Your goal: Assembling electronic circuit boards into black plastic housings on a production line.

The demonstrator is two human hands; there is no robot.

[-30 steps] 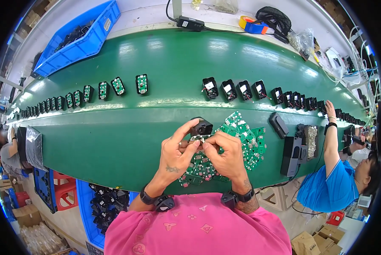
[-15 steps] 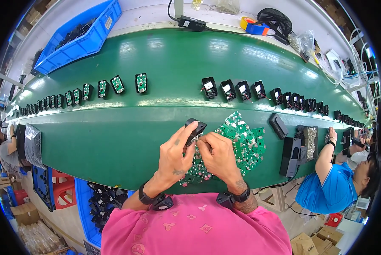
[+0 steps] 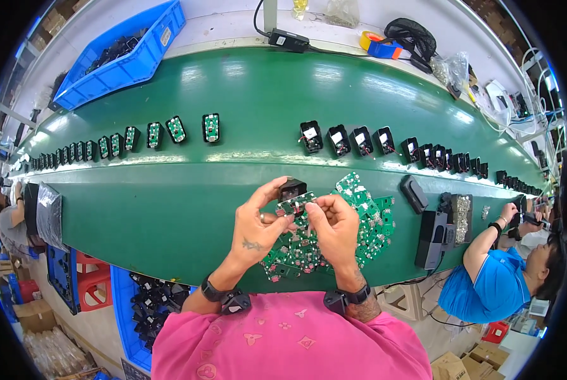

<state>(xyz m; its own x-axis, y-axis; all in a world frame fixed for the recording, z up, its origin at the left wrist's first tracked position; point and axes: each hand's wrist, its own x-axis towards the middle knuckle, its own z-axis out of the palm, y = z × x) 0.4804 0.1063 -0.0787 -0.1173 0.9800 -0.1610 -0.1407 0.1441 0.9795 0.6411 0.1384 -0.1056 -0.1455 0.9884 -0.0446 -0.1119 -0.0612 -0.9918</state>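
Observation:
My left hand (image 3: 255, 229) is closed round a small black plastic housing (image 3: 291, 188), its open side tilted toward me. At the mouth of that housing is a green circuit board (image 3: 296, 204), which my right hand (image 3: 336, 223) pinches by its right end. My left thumb rests along the board's lower edge. Whether the board touches the housing inside is hidden. Beneath both hands lies a loose pile of green circuit boards (image 3: 369, 221), spreading to the right.
Black housings with boards (image 3: 211, 128) line the table's left side; housings without visible boards (image 3: 310, 137) line the right. A blue crate (image 3: 115, 66) stands back left, another (image 3: 128, 310) below the table edge. A grey device (image 3: 431, 235) and a co-worker in blue (image 3: 492, 278) are at right.
My hands have turned the housing so its open side shows, and the board now lies visible across its mouth. At the right, the co-worker's arm has shifted farther right.

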